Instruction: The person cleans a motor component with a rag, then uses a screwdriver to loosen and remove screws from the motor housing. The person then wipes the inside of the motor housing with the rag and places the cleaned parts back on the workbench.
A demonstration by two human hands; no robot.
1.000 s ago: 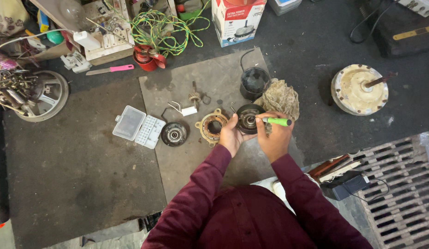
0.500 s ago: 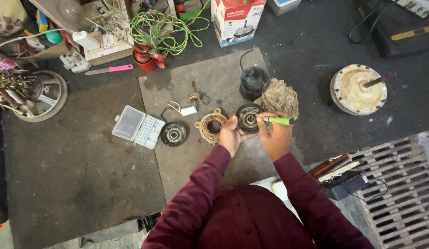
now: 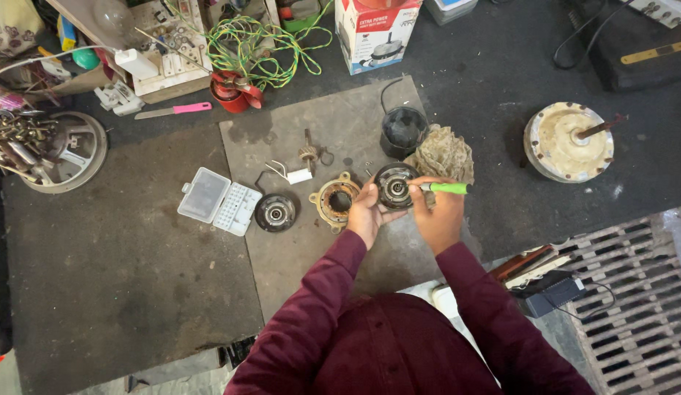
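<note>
My left hand point(image 3: 368, 212) grips a round dark motor end cover point(image 3: 394, 186) and holds it up over the grey mat point(image 3: 304, 241). My right hand point(image 3: 437, 218) holds a green-handled screwdriver point(image 3: 444, 188), its tip pointed left at the cover's centre. Just left of my hands a brass-coloured motor housing ring point(image 3: 335, 200) lies on the mat, with a second black round cover point(image 3: 275, 212) beside it. A crumpled dirty rag point(image 3: 441, 155) sits just behind my right hand.
An open clear parts box point(image 3: 218, 200), a black cup point(image 3: 402, 130), a small shaft with gear point(image 3: 309, 152) and a white connector point(image 3: 299, 175) lie nearby. A cream fan motor point(image 3: 569, 141) stands right. Green wire, a pink knife, a box and a metal grate surround the mat.
The screwdriver and my right hand shifted slightly right and up as the cover stayed in my left hand; little else moved.
</note>
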